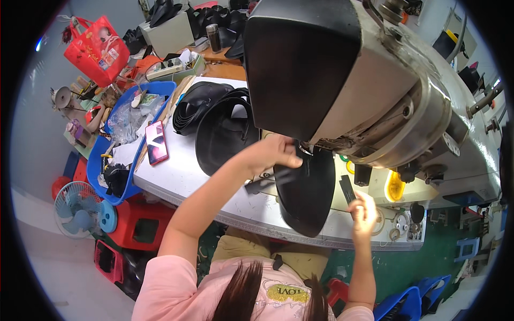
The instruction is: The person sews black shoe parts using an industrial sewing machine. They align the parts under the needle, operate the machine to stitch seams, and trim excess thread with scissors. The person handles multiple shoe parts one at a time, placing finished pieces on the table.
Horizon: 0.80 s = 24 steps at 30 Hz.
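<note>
At far left, on the floor, a small fan (76, 207) stands beside red stools (140, 227), with a red bag (96, 49) higher up. Next to them a blue basket (99, 160) holds clear plastic and odd bits, pressed against the left edge of the white table (176, 179). On the table near that edge lies a phone (156, 142) with a pink case, screen up. Right of the phone, curved black pieces (217, 120) are stacked in loose rolls, touching one another.

Farther right, the left hand (276, 152) reaches up from the lower edge and pinches the top edge of a large black oval piece (306, 190), fingers closed on it. That piece hangs tilted under the head of the big grey sewing machine (375, 91), its upper end right at the needle area and its lower end reaching over the table's front edge.

Right of the piece, the right hand (364, 211) holds a narrow black strip (348, 188) upright, fingers curled round its lower end, apart from the oval piece. Behind it a yellow lamp (394, 185) glows under the machine. At the bottom right are blue stools (412, 302) on a green floor.
</note>
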Each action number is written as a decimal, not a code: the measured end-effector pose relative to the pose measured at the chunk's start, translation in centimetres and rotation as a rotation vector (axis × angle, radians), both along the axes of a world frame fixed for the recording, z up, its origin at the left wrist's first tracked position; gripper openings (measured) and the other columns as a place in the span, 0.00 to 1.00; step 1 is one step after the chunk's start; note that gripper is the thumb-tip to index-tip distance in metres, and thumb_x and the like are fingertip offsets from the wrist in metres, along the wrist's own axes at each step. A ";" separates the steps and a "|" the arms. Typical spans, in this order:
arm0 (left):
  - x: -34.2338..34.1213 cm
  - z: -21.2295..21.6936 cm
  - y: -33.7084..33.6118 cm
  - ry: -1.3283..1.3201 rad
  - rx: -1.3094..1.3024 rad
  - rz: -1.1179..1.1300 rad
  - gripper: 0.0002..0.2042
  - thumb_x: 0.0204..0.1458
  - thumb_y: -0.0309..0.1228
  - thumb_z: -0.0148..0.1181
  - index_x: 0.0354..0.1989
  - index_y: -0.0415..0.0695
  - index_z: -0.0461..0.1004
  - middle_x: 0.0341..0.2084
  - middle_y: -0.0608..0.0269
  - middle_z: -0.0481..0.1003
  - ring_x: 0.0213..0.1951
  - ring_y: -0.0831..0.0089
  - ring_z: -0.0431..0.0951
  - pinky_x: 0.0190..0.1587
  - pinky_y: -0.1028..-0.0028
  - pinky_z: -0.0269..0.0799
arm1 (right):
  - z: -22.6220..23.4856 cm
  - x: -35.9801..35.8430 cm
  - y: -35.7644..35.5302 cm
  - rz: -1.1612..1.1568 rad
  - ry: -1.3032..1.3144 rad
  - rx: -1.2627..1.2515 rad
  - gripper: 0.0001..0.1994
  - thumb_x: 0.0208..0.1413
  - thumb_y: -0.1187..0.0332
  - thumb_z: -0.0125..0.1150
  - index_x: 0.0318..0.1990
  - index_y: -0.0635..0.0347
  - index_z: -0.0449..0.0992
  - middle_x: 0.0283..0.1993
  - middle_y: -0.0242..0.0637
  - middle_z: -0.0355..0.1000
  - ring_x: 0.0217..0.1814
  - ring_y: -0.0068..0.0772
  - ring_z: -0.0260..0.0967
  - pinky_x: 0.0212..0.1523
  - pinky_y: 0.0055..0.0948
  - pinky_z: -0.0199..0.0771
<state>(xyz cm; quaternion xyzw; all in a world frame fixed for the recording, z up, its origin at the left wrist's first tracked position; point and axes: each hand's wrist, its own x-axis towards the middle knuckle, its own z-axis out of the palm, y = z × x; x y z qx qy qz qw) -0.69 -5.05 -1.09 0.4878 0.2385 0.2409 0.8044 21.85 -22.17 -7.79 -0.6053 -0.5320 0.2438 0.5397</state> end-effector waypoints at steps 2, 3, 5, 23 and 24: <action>-2.0 -3.5 -1.2 0.077 0.122 -0.026 0.22 0.34 0.15 0.59 0.43 0.38 0.66 0.31 0.67 0.71 0.35 0.80 0.70 0.37 0.82 0.66 | -1.9 -2.3 1.1 0.140 0.155 -0.106 0.17 0.56 0.57 0.42 0.44 0.60 0.64 0.26 0.28 0.64 0.17 0.11 0.46 0.17 0.12 0.48; -3.0 -4.8 -2.2 0.033 0.117 0.005 0.22 0.34 0.15 0.58 0.43 0.38 0.66 0.33 0.66 0.71 0.38 0.79 0.69 0.40 0.81 0.65 | -1.4 -3.7 0.9 0.185 0.304 -0.254 0.10 0.55 0.67 0.41 0.40 0.62 0.64 0.27 0.34 0.65 0.28 0.20 0.59 0.30 0.19 0.60; -4.4 -6.3 -4.7 -0.076 0.091 0.087 0.22 0.34 0.15 0.59 0.43 0.40 0.67 0.37 0.64 0.70 0.43 0.76 0.68 0.45 0.75 0.64 | -1.8 -5.5 0.7 0.356 0.380 -0.323 0.06 0.54 0.69 0.44 0.36 0.62 0.63 0.29 0.33 0.65 0.30 0.18 0.60 0.30 0.16 0.60; -6.1 -6.4 -6.1 -0.279 0.465 0.100 0.08 0.35 0.26 0.61 0.18 0.50 0.67 0.21 0.67 0.66 0.38 0.66 0.67 0.58 0.56 0.45 | 2.5 -8.3 1.9 0.453 0.064 -0.022 0.05 0.41 0.77 0.58 0.24 0.65 0.66 0.24 0.34 0.63 0.24 0.23 0.61 0.26 0.18 0.61; -6.3 -6.5 -6.0 -0.284 0.432 0.140 0.08 0.35 0.24 0.61 0.17 0.50 0.66 0.21 0.67 0.65 0.38 0.66 0.67 0.57 0.57 0.45 | 2.4 -7.3 1.7 0.393 0.166 -0.034 0.06 0.41 0.78 0.58 0.26 0.65 0.66 0.24 0.33 0.62 0.23 0.21 0.59 0.26 0.17 0.60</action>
